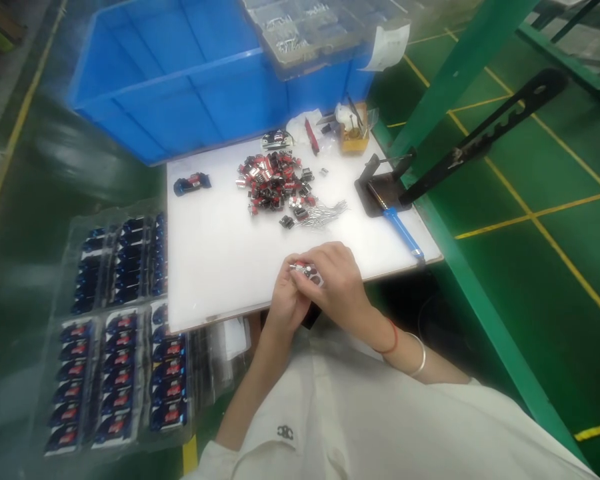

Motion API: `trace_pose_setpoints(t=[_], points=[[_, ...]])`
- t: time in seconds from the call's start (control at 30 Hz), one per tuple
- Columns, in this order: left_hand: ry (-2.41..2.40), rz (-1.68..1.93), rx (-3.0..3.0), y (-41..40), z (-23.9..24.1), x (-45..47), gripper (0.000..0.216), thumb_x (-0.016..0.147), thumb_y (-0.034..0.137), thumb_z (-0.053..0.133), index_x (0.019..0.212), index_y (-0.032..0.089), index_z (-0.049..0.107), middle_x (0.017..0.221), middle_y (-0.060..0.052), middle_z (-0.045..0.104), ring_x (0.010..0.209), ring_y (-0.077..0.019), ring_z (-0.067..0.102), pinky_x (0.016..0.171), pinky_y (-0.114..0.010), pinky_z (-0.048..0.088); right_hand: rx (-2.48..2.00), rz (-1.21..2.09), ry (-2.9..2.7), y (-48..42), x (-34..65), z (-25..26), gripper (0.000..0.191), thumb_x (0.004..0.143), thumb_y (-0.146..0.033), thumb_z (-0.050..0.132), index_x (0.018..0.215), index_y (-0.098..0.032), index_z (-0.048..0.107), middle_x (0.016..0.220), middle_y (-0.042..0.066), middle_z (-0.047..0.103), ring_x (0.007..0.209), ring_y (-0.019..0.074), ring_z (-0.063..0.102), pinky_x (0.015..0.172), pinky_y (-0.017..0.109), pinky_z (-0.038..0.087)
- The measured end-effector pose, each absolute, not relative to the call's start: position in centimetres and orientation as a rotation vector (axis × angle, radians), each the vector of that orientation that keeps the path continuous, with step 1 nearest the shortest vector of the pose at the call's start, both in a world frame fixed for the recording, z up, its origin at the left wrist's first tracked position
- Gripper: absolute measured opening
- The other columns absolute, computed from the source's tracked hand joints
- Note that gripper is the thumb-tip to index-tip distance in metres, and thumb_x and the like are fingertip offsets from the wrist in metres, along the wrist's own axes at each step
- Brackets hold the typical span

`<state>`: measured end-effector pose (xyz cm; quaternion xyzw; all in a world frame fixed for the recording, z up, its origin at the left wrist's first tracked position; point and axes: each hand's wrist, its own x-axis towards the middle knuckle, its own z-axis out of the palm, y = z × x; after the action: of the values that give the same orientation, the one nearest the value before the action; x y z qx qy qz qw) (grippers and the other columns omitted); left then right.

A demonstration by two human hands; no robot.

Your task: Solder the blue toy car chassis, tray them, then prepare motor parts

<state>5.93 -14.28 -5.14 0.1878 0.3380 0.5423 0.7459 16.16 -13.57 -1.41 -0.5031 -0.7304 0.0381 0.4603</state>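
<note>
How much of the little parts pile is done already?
Looks partly done: the clear trays hold rows of blue-and-red pieces. The left hand and right hand pinch one small part together. A loose pile of red-and-black parts and metal pins lie untouched on the white board.

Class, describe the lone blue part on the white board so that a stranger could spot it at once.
Find the big blue crate; in front of it lies a white board. Near the board's far left corner sits the blue part, alone, well left of the red-and-black pile.
</note>
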Motion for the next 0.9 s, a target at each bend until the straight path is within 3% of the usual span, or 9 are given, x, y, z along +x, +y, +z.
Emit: trace_pose_setpoints(t=[0.33, 0.9], points=[[0.795, 1.2, 0.391, -14.3, -4.8, 6.3, 0.032, 0.072, 0.037, 0.084, 0.087, 0.017, 0.063, 0.086, 0.0, 0.063, 0.083, -0.0136, 0.061, 0.076, -0.025, 0.052, -1.227, 0.101, -1.834, -13.2, 16.1, -2.0, 0.009, 0.089, -0.015, 0.057, 0.083, -0.018, 0.063, 0.075, 0.004, 0.068, 0.075, 0.0199, 0.055, 0.068, 0.035, 0.044], [0.84, 1.232, 0.327, -14.6, -5.8, 6.3, 0.019, 0.08, 0.028, 0.077, 0.09, 0.016, 0.066, 0.088, 0.001, 0.059, 0.082, -0.0092, 0.056, 0.079, -0.02, 0.048, -1.219, 0.264, -1.843, -12.6, 16.7, -2.5, 0.008, 0.086, -0.014, 0.059, 0.081, -0.018, 0.064, 0.074, 0.004, 0.066, 0.075, 0.02, 0.056, 0.069, 0.034, 0.046]])
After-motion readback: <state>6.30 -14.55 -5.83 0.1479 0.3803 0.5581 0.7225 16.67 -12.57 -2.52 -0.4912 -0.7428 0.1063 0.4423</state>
